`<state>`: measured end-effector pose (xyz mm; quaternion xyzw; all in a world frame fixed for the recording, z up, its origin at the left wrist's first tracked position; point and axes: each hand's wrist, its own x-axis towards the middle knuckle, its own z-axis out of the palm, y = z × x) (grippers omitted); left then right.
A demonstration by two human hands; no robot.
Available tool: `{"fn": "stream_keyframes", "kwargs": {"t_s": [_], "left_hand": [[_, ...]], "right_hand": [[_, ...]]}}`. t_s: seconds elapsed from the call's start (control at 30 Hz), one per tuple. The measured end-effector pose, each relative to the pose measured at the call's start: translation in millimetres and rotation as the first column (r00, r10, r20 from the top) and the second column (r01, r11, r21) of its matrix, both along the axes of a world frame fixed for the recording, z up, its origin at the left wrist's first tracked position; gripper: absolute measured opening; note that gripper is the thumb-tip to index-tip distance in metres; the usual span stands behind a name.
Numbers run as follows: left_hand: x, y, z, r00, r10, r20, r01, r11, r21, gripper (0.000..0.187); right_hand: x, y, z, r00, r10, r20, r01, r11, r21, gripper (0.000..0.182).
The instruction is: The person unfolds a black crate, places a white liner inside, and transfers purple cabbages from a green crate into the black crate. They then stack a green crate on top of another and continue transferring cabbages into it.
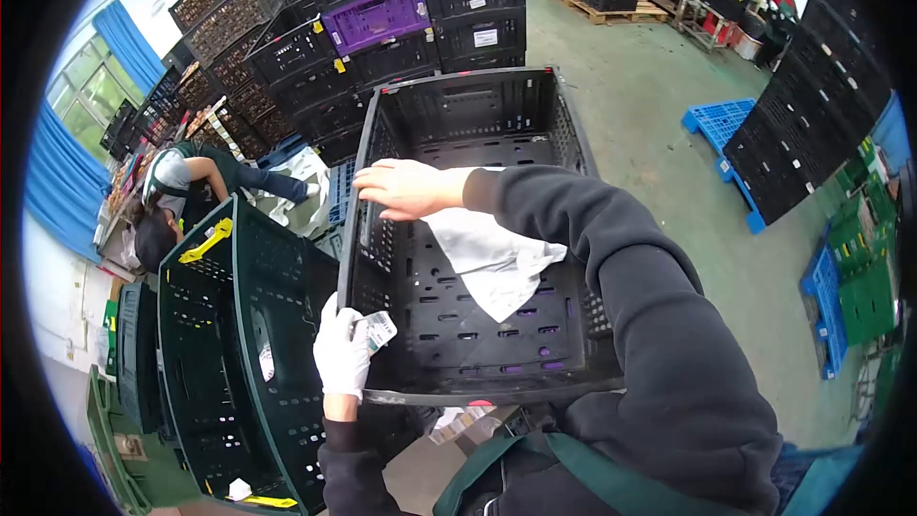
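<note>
Gripping black crate (478, 124) rim: right hand (406, 188) bare, left hand (342, 354) gloved.

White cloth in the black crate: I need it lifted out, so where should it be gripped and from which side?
Probably from above, at the bunched upper part of the white cloth just under the right hand. The black crate is open on top, its walls block any side approach, and the cloth's pointed lower corner lies flat on the floor, harder to pinch. The gloved left hand grips the near-left corner beside a label.

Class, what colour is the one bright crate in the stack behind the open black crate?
Purple crate, head view.
</note>
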<state>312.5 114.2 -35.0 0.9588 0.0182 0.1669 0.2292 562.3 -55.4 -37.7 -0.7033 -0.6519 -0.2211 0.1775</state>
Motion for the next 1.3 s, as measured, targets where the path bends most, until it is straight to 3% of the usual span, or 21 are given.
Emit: {"fn": "stream_keyframes", "kwargs": {"t_s": [0.07, 0.13, 0.37, 0.53, 0.73, 0.87, 0.9, 1.07, 1.2, 1.27, 1.3], "left_hand": [[0, 1, -1, 1.000, -0.006, 0.004, 0.006, 1.000, -0.028, 0.006], [0, 2, -2, 1.000, -0.022, 0.021, 0.023, 0.999, -0.037, 0.006], [5, 10, -9, 0.999, -0.039, 0.033, 0.039, 0.999, -0.007, 0.012], [5, 7, -10, 0.992, -0.021, 0.128, 0.015, 0.999, 0.051, 0.011], [1, -4, -5, 0.992, 0.069, 0.105, -0.097, 0.949, 0.299, 0.008], [3, -19, 5, 0.974, 0.227, -0.027, -0.197, 0.895, 0.400, 0.009], [4, -18, 0, 0.972, 0.236, 0.024, -0.222, 0.872, 0.436, 0.009], [4, -35, 5, 0.971, 0.223, 0.083, -0.237, 0.879, 0.414, 0.008], [5, -39, 7, 0.961, 0.266, 0.076, -0.274, 0.871, 0.408, 0.007], [5, -37, 8, 0.948, 0.317, -0.016, -0.291, 0.888, 0.355, 0.008], [5, -37, 8, 0.942, 0.334, -0.015, -0.308, 0.883, 0.353, 0.008]], "right_hand": [[-18, -9, 11, 1.000, 0.002, 0.008, -0.002, 0.999, -0.033, 0.043], [-38, -33, 27, 0.990, 0.006, 0.143, 0.000, 0.999, -0.042, 0.044], [-81, -142, 61, 0.940, -0.121, 0.320, 0.214, 0.937, -0.275, 0.051], [-76, -152, 82, 0.906, -0.053, 0.421, 0.177, 0.949, -0.262, 0.048], [-56, -152, 67, 0.906, 0.218, 0.362, -0.087, 0.934, -0.345, 0.059], [-21, -162, 64, 0.867, 0.360, 0.344, -0.254, 0.914, -0.316, 0.064], [-11, -163, 64, 0.849, 0.395, 0.350, -0.300, 0.907, -0.295, 0.064], [6, -142, 59, 0.781, 0.555, 0.288, -0.492, 0.829, -0.265, 0.067], [5, -122, 45, 0.688, 0.633, 0.355, -0.582, 0.773, -0.251, 0.065], [15, -119, 38, 0.637, 0.701, 0.320, -0.648, 0.712, -0.270, 0.060], [31, -121, 38, 0.675, 0.704, 0.222, -0.640, 0.708, -0.299, 0.059]]}}
